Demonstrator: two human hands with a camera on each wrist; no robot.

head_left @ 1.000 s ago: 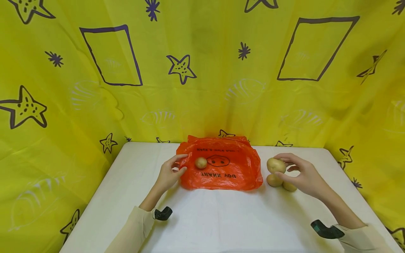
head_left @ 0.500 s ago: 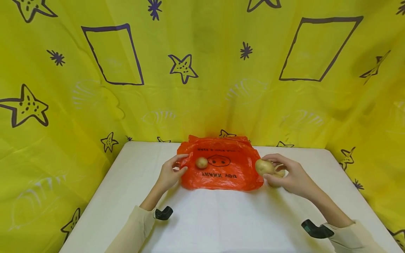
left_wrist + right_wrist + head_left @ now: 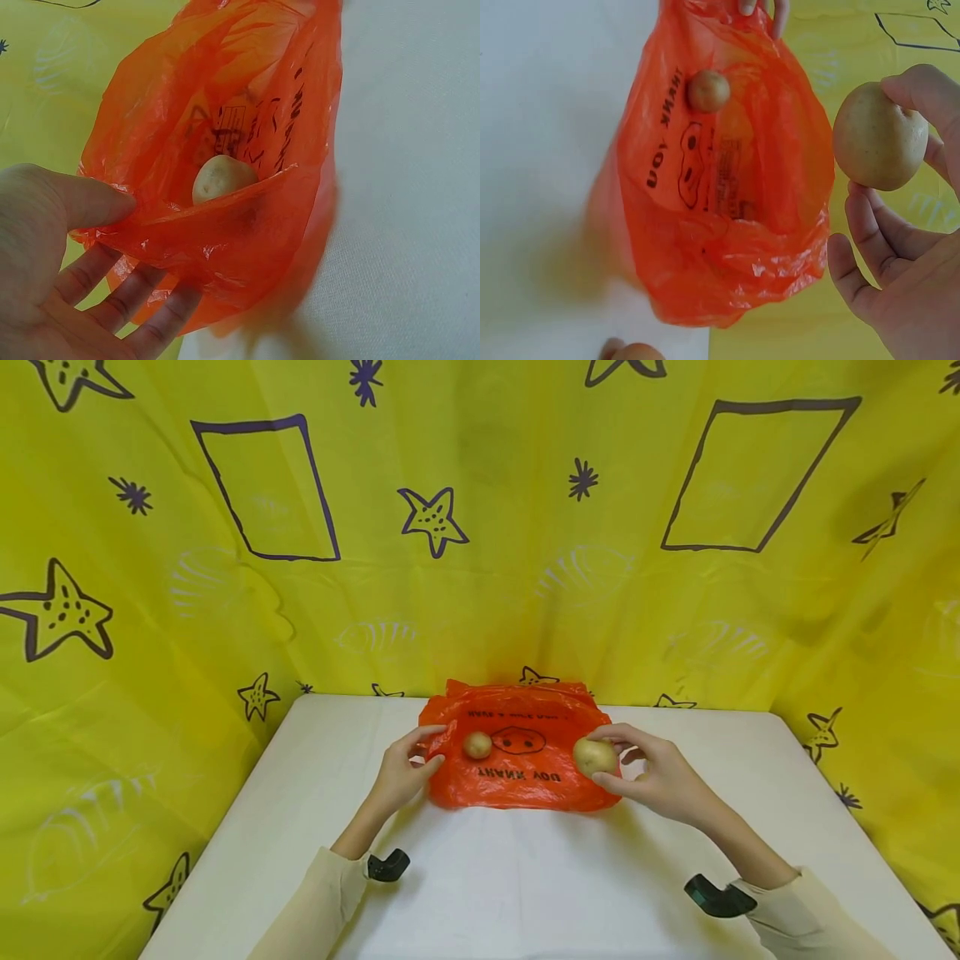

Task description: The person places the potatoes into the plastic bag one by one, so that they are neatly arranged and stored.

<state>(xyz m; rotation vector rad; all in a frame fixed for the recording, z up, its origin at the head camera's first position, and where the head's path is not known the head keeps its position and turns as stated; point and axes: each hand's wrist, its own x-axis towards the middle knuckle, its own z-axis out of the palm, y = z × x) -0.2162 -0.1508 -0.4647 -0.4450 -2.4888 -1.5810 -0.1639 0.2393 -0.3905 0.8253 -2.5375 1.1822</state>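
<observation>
A red plastic bag (image 3: pixel 525 789) with dark print lies with its mouth spread wide, and one potato (image 3: pixel 477 745) rests inside toward its left. My left hand (image 3: pixel 403 774) pinches the bag's left edge; in the left wrist view the thumb is over the film and the fingers are beneath it. My right hand (image 3: pixel 663 777) holds a larger potato (image 3: pixel 596 757) between thumb and fingertips, over the bag's right part in the head view. The right wrist view shows this potato (image 3: pixel 880 136) lifted, apart from the bag (image 3: pixel 727 277).
A white table (image 3: pixel 480 877) carries the bag. Behind and beside it hangs a yellow curtain (image 3: pixel 495 602) with starfish drawings. At the bottom edge of the right wrist view, parts of other potatoes (image 3: pixel 641 352) show on the table.
My right hand has carried the larger potato leftward, from above the other potatoes at the right to over the bag's right side. My left hand and the bag have stayed in place.
</observation>
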